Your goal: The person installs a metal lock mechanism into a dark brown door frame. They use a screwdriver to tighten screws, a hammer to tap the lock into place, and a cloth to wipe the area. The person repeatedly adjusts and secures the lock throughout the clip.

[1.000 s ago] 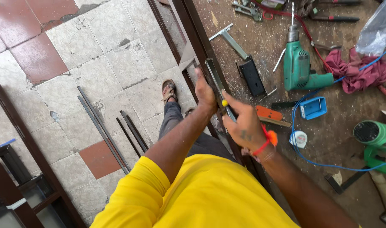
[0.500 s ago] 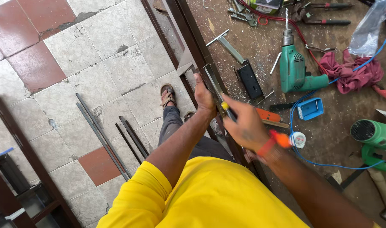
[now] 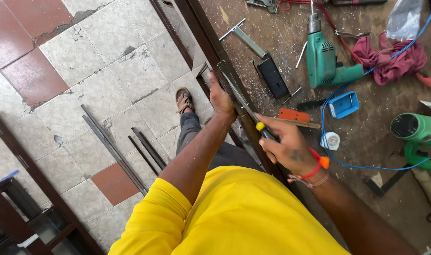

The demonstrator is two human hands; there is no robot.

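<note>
A cracked floor of pale grey and reddish-brown tiles (image 3: pixel 107 75) runs along one side, and beside it stands a brown worktable (image 3: pixel 366 141) dusted with metal filings and crowded with tools. The person in the yellow shirt (image 3: pixel 234 217) leans over the table's near edge, where a long dark metal frame bar (image 3: pixel 196 28) lies along it. The left hand (image 3: pixel 221 100) is closed over a slim grey metal strip (image 3: pixel 234 89) set against that bar, pressing it in place. The right hand (image 3: pixel 286 146) is wrapped tightly round a screwdriver with a yellow-and-black handle (image 3: pixel 262 130), its fingers fully curled; the tip is hidden, so I cannot tell exactly what it bears on, though it points along the strip. The strip looks seated on the frame but, by my reckoning, not yet made fast; whether any screws are already in cannot be made out. A black rectangular lock body (image 3: pixel 273 75) lies loose on the table just beyond, apparently unfitted. Further off rest a green electric drill (image 3: pixel 325 59), a small blue plastic tray (image 3: pixel 343 104), an orange flat tool (image 3: pixel 293 114), a crumpled dark pink rag (image 3: pixel 390 59) and a blue cable (image 3: pixel 366 166) looping across the boards. On the floor several loose dark metal rods (image 3: pixel 116 146) lie near the person's sandalled foot (image 3: pixel 183 100).
</note>
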